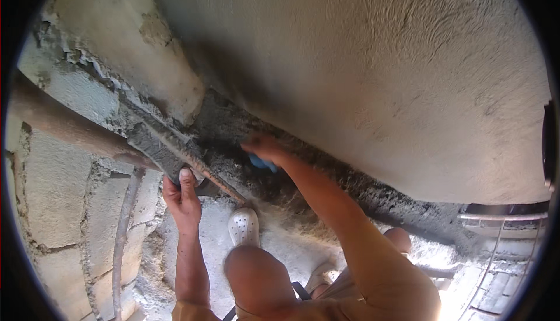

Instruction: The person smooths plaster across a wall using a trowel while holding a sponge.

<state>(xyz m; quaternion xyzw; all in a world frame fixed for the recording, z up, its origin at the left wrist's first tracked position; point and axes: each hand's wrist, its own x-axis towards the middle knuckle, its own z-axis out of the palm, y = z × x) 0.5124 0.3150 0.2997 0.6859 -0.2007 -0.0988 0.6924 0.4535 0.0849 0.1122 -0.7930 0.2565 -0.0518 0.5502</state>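
My left hand is closed round the lower end of a flat grey board smeared with mortar, its thumb on top. To the right my right hand reaches toward the foot of the plastered wall, blurred by motion. Its fingers are curled round a blue object, perhaps a tool's handle; the rest of it is lost in shadow. Dark wet mortar lies along the wall's base, close to that hand. Between my hands a thin rusty rod slants down from the upper left.
A thick wooden pole crosses at left, with a thinner upright stick below it. Block walling stands behind them. My foot in a white clog rests near the rod's end. Metal bars stand at lower right.
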